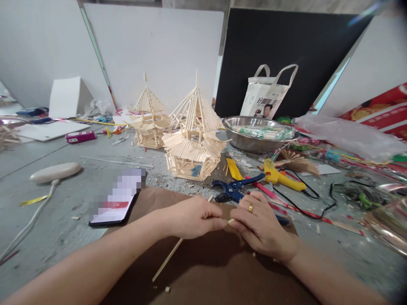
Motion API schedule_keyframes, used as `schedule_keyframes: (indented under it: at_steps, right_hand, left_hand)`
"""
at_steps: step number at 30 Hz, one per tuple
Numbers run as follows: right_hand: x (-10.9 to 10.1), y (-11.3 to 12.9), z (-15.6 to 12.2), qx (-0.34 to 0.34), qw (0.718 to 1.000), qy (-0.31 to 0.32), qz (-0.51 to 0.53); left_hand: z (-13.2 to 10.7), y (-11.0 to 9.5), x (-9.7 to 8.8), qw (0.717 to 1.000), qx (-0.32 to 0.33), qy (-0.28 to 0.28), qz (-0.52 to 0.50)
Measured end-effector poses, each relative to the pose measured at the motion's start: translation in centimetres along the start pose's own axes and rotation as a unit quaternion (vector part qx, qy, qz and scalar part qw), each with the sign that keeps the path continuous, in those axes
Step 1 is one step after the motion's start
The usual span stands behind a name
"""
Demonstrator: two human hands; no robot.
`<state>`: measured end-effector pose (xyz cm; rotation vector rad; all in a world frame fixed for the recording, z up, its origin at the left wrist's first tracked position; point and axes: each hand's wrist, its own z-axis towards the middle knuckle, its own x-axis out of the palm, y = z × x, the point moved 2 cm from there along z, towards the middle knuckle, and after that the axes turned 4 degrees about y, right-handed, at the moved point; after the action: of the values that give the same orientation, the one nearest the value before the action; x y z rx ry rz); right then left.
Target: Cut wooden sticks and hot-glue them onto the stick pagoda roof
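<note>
My left hand (pixel 195 218) is closed in a pinch over the brown sheet (pixel 190 275), its fingertips meeting the right hand's. What lies inside its pinch is hidden. My right hand (pixel 262 224), with a ring on one finger, grips a short pale piece of wooden stick (pixel 230 221) whose end shows between the two hands. A longer thin wooden stick (pixel 167 261) passes beneath my left hand, and its far tip shows beyond the knuckles. Blue-handled pliers or cutters (pixel 232 190) lie just past my right hand. Small cut bits of wood (pixel 167 289) are scattered on the sheet.
Two stick-built pavilion models (pixel 193 156) stand ahead. A phone (pixel 117 199) lies left, near a white corded device (pixel 55 172). To the right are a yellow glue gun (pixel 282 177) with black cord, a metal bowl (pixel 254 144) of wrapped items and a glossy transparent object (pixel 389 220).
</note>
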<state>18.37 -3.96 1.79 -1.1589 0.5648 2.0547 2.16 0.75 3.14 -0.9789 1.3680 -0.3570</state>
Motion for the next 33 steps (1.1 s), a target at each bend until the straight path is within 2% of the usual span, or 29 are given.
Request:
schedule_keyframes:
  at_steps: [2, 4, 7, 9, 10, 12, 14, 17, 19, 22, 26, 30, 33]
  right_hand:
    - [0.1, -0.7, -0.1, 0.006, 1.0, 0.018, 0.0]
    - [0.3, -1.6, -0.2, 0.036, 0.999, 0.024, -0.008]
    - [0.7, -2.8, -0.4, 0.087, 0.996, 0.024, -0.028]
    - [1.1, -3.3, -0.5, 0.118, 0.992, 0.02, -0.039]
    - [1.3, -3.4, -0.6, 0.129, 0.99, 0.022, -0.041]
    - [1.6, -3.4, -0.7, 0.136, 0.989, 0.035, -0.041]
    - [1.6, -3.3, -0.7, 0.125, 0.99, 0.041, -0.047]
    - [0.9, -3.2, -0.3, 0.107, 0.992, 0.018, -0.068]
    - [0.2, -3.1, 0.3, 0.092, 0.993, 0.023, -0.066]
    - [-0.8, -3.0, 1.8, 0.056, 0.994, 0.079, -0.044]
    - [-2.2, -2.8, 4.7, 0.042, 0.992, 0.112, -0.037]
    - [-3.2, -2.8, 7.5, 0.046, 0.986, 0.153, -0.051]
    - [-4.0, -2.9, 9.3, 0.029, 0.985, 0.162, -0.052]
  left_hand:
    - [-0.3, -0.3, -0.3, 0.999, 0.008, 0.047, 0.006]
    - [-0.3, -0.2, -0.6, 0.999, -0.001, 0.048, 0.019]
    - [0.0, 0.9, -1.4, 0.991, -0.063, -0.057, 0.106]
    - [0.2, 2.1, -1.9, 0.963, -0.127, -0.136, 0.196]
    - [0.2, 2.8, -2.0, 0.946, -0.155, -0.16, 0.233]
    - [0.3, 4.0, -1.8, 0.923, -0.185, -0.175, 0.289]
    - [0.4, 5.0, -1.5, 0.912, -0.184, -0.175, 0.323]
    - [0.6, 5.6, -1.2, 0.91, -0.141, -0.197, 0.336]
    - [0.7, 5.0, -1.6, 0.915, -0.105, -0.23, 0.314]
    - [0.8, 3.2, -2.7, 0.931, -0.071, -0.277, 0.228]
    - [1.3, 0.7, -4.0, 0.959, -0.024, -0.245, 0.141]
    - [1.6, -0.2, -5.5, 0.962, -0.044, -0.22, 0.158]
    - [1.6, -0.3, -7.0, 0.966, -0.048, -0.18, 0.179]
